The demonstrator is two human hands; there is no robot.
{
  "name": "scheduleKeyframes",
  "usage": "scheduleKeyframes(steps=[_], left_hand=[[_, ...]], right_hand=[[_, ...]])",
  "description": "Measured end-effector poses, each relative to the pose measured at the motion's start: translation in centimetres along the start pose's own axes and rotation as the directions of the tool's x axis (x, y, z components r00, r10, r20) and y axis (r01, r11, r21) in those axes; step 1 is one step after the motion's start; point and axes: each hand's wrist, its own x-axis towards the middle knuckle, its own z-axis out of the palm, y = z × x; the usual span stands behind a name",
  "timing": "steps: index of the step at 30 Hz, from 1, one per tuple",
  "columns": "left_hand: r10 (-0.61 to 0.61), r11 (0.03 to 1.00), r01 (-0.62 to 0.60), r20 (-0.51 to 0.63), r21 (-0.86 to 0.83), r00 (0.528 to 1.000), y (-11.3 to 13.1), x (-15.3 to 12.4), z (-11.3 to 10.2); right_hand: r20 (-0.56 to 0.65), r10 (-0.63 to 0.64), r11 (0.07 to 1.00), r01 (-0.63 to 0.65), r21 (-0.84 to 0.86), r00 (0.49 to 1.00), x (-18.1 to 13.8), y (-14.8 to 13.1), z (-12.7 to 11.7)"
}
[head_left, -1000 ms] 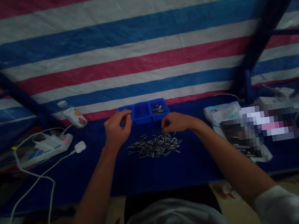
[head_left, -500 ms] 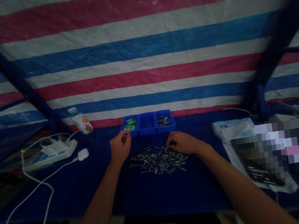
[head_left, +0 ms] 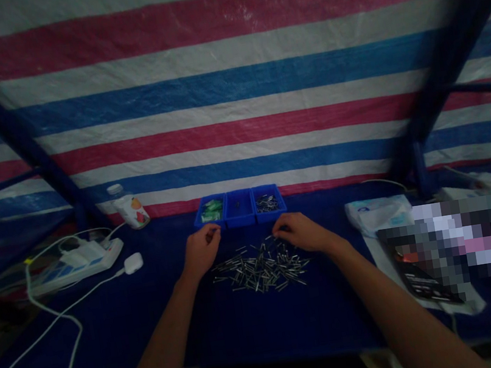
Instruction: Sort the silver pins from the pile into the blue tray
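A loose pile of slim metal pins (head_left: 261, 271), like nails or rivets, lies on the blue table. My left hand (head_left: 202, 250) is closed, its fingertips together just in front of the left blue bin (head_left: 198, 219); what they hold, if anything, is too small to make out. At the pile's far right edge, my right hand (head_left: 302, 232) is closed in a pinch, thumb and forefinger close to the pins. Whether a pin sits between those fingertips is unclear. Green-and-white packets (head_left: 212, 210) fill the left bin, and small metal pieces (head_left: 267, 203) lie in the right bin (head_left: 282, 204).
The middle bin (head_left: 241, 215) joins the other two. At left are a power strip (head_left: 77, 264), a white charger case (head_left: 133, 263), cables and a bottle (head_left: 130, 207). At right lie a tissue pack (head_left: 379, 213) and a phone (head_left: 425, 274). Striped sheeting hangs behind.
My left hand has drawn back slightly from the left bin's front edge. My right fingertips have risen a little from the pile. The whole view has shifted slightly.
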Motion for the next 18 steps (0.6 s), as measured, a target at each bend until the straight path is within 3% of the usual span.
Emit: scheduleKeyframes(steps=[7, 11, 18], left_hand=[[0.047, 0.991, -0.036, 0.085, -0.128, 0.995, 1.4, -0.4, 0.0], [0.112, 0.991, -0.099, 0.153, -0.093, 0.982, 2.0, -0.6, 0.2], [0.066, 0.997, -0.07, 0.146, 0.019, 0.987, 1.0, -0.2, 0.2]], right_hand=[[-0.147, 0.176, 0.931, -0.116, 0.346, 0.973, 0.7, -1.9, 0.9], [-0.102, 0.288, 0.838, -0.199, 0.509, 0.952, 1.2, -2.4, 2.4], [-0.04, 0.305, 0.734, -0.208, 0.647, 0.952, 1.4, -2.3, 2.6]])
